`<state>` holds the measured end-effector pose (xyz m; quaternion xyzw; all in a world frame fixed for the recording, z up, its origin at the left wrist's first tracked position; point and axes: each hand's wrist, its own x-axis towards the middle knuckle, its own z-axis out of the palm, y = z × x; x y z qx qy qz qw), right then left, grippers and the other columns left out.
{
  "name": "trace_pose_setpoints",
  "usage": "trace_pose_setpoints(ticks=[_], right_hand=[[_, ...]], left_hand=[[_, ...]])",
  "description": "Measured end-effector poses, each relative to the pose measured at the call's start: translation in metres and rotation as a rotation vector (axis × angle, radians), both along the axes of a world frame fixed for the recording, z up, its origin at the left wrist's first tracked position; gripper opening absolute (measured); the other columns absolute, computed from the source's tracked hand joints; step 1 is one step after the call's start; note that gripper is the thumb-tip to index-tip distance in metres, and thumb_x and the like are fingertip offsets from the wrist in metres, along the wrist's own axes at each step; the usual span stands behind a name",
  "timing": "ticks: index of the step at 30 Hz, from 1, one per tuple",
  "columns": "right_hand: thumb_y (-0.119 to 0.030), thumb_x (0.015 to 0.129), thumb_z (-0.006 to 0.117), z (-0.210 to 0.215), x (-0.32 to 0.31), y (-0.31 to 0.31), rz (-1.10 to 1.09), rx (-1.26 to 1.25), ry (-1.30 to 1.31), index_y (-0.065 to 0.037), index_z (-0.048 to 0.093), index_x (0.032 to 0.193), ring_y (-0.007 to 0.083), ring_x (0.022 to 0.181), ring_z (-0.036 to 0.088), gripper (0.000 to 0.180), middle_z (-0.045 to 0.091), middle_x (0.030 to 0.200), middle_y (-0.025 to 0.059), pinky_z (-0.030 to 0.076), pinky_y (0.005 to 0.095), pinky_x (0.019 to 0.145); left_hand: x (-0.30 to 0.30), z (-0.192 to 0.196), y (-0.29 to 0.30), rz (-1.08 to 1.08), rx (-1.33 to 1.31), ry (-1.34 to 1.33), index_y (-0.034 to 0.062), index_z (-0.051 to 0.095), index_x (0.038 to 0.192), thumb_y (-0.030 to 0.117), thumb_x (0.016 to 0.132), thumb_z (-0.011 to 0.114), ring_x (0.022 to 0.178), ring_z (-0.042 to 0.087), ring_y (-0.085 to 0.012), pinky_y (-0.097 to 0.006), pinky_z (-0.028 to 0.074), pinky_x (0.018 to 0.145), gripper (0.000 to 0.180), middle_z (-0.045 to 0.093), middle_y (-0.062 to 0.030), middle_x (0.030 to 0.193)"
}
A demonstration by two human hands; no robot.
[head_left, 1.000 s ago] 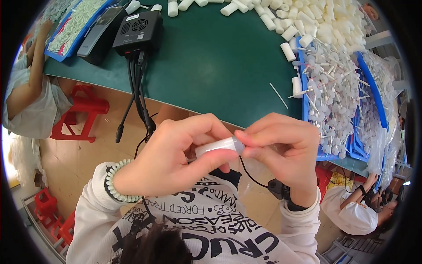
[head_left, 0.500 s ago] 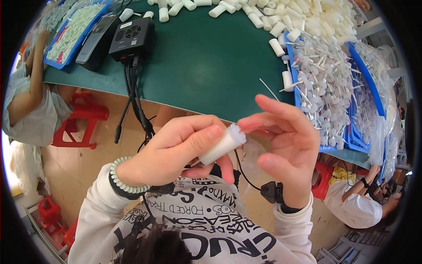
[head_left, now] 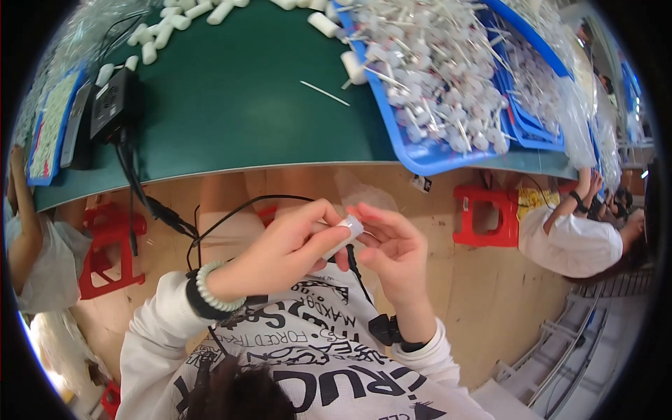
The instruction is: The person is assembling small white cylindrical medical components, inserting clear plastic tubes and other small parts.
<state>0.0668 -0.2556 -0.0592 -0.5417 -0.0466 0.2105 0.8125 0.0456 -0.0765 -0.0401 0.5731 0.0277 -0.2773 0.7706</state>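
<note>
While left hand (head_left: 280, 252) grasps the white tube (head_left: 351, 228) on the wearer's side of the green table (head_left: 231, 105), right hand (head_left: 399, 245) sits at the tube's end, thumb and fingers parted; can't tell if touching.

Green table (head_left: 231, 98) — red stools (head_left: 486, 236) — tan floor (head_left: 448, 294).

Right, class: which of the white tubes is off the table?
The white tube gripped in the person's left hand; the other white tubes in view lie on the green table.
</note>
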Motion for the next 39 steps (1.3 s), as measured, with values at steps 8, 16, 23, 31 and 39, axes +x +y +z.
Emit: trace_pose_setpoints(ticks=[8,16,23,31,39], right_hand=[[0.000,0.076,0.068,-0.119,-0.015,-0.092,-0.227,-0.717,0.089,0.001,0.063,0.098,0.0159,0.089,0.062,0.022,0.065,0.099,0.0102,0.050,0.0272,0.076],[-0.020,0.068,0.074,-0.247,0.013,-0.103,0.300,-1.538,-0.491,-0.007,0.067,0.092,0.0300,0.084,0.063,0.029,0.063,0.088,0.0164,0.051,0.0400,0.074],[-0.013,0.073,0.056,-0.002,0.029,0.101,0.985,-1.436,-0.983,-0.007,0.070,0.077,0.0275,0.080,0.067,0.016,0.067,0.085,0.0145,0.054,0.0402,0.059],[-0.013,0.074,0.056,0.060,0.054,0.119,0.753,-1.385,-1.041,-0.006,0.068,0.078,0.0291,0.078,0.065,0.015,0.066,0.082,0.0151,0.052,0.0395,0.061],[-0.013,0.074,0.056,0.126,0.117,0.106,0.521,-1.487,-1.110,-0.005,0.067,0.080,0.0309,0.076,0.064,0.015,0.065,0.080,0.0157,0.051,0.0388,0.064]], left_hand=[[0.009,0.021,-0.008,-0.322,0.504,-0.504,-0.0039,0.052,0.112,0.027,0.087,0.052,0.081,0.060,-0.0300,-0.037,0.048,0.073,0.040,0.063,-0.0180,0.089],[0.007,0.100,0.030,0.103,-0.141,-0.912,0.0022,0.063,0.081,0.019,0.088,0.056,0.072,0.061,-0.0205,-0.029,0.053,0.067,0.019,0.065,-0.0094,0.078],[0.032,0.136,0.056,0.130,0.047,-1.113,0.0014,0.061,0.085,0.017,0.087,0.055,0.074,0.061,-0.0221,-0.030,0.053,0.068,0.017,0.065,-0.0108,0.080],[0.038,0.140,0.061,0.177,-0.007,-1.146,0.0004,0.059,0.088,0.014,0.087,0.053,0.076,0.060,-0.0240,-0.032,0.053,0.069,0.015,0.064,-0.0125,0.083],[0.053,0.126,0.053,0.264,-0.229,-1.228,-0.0006,0.057,0.092,0.012,0.086,0.052,0.079,0.060,-0.0259,-0.033,0.052,0.071,0.015,0.063,-0.0141,0.085]])
